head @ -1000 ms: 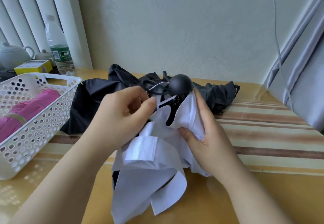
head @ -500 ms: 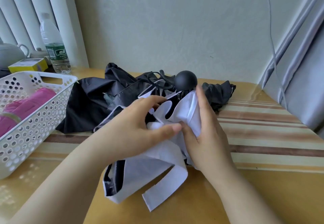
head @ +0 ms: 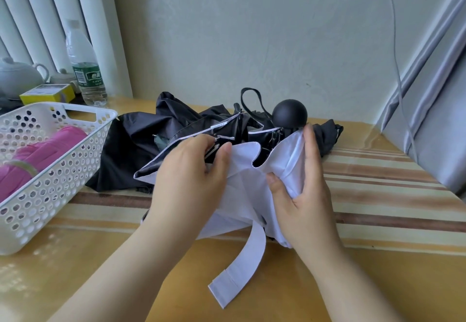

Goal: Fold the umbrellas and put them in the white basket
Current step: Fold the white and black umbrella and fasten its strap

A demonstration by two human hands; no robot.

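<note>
A white umbrella [head: 247, 188] with a black lining and a round black handle [head: 290, 113] lies half folded in the middle of the table. My right hand [head: 305, 190] grips a gathered bunch of its white cloth just below the handle. My left hand [head: 191, 183] pinches a fold of the canopy between thumb and fingers at the left. The closing strap [head: 242, 268] trails toward me. A black umbrella [head: 141, 142] lies crumpled behind it. The white basket [head: 50, 183] at the left holds a folded pink umbrella [head: 37, 158].
A water bottle [head: 84, 69], a yellow box [head: 48, 93] and a teapot [head: 17, 77] stand at the back left by the blinds. A grey curtain [head: 433, 120] hangs at the right edge. The striped table [head: 378, 195] runs on to the right.
My left hand has moved left and up, pulling a canopy panel out so its black lining shows. The strap has swung down toward me. My right hand keeps its grip.
</note>
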